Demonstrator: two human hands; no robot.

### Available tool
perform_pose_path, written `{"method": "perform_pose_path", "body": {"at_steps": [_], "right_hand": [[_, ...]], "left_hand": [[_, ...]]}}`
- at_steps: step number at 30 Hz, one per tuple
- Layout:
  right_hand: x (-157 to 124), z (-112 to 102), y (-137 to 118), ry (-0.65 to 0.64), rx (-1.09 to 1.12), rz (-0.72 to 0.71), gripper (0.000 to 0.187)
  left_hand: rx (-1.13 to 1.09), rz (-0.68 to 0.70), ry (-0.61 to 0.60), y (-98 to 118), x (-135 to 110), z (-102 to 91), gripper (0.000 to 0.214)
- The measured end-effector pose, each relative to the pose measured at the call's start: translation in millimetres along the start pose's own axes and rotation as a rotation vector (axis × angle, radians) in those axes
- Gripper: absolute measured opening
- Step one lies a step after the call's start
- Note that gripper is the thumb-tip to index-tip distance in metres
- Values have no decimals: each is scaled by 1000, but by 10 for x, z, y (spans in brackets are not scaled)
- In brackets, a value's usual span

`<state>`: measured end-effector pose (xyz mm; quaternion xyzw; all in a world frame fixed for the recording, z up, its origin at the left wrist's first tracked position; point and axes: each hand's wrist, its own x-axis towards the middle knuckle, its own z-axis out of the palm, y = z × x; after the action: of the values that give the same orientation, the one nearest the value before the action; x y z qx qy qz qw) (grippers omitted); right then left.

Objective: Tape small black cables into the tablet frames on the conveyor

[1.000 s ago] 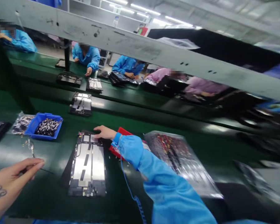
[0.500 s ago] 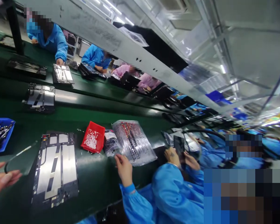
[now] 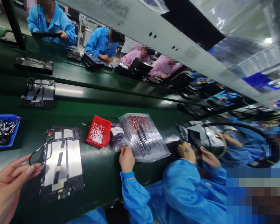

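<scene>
Left hand [image 3: 7, 183] raised, fingers [image 3: 34, 169] pinching thin black cable [image 3: 40, 148] beside the panel [image 3: 60, 161].

The left hand [image 3: 7, 186] is cut off at the wrist by the picture's lower left corner, and the near end of the thin black cable [image 3: 38, 149] vanishes between its fingers [image 3: 34, 169]. The right hand [image 3: 127, 160], at the counter's near edge, covers a corner of the clear bag [image 3: 149, 146]. Its fingertips are out of sight there, and its sleeve runs out of the bottom edge. The blue tray [image 3: 14, 117] is cut by the left edge, and the small parts in it are too fine to identify, as are the pale specks in the red tray [image 3: 102, 124]. Past the counter's right end, a co-worker's hands [image 3: 186, 151] hold something dark and blurred.
</scene>
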<state>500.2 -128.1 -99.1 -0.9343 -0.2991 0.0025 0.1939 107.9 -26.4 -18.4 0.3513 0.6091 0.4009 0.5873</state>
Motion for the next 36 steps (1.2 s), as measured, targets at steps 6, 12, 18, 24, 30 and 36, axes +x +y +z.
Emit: {"method": "perform_pose_path", "body": {"at_steps": [6,12,18,24,30,36], "right_hand": [[-86,-207,-110,8,103,-19,24],[-569,-611,-598,-464,950,77,36],[-924,-541,-1237,-851,1184,41,37],[-937,-529,-1465,-975,1140,-216,33],[-936,-552,-1519,-833,1020,-420,21],[-934,-524,-1511,-643,965,-643,15]], "left_hand": [[-47,-53,-29,33,-5,91,22],[-173,-128,-87,82,-11,255,23],[-227,-170,-225,168,-129,618,27],[-194,-211,-362,150,-168,751,31],[-188,-233,-435,149,-187,784,31],[-175,-267,-505,174,-233,828,35]]}}
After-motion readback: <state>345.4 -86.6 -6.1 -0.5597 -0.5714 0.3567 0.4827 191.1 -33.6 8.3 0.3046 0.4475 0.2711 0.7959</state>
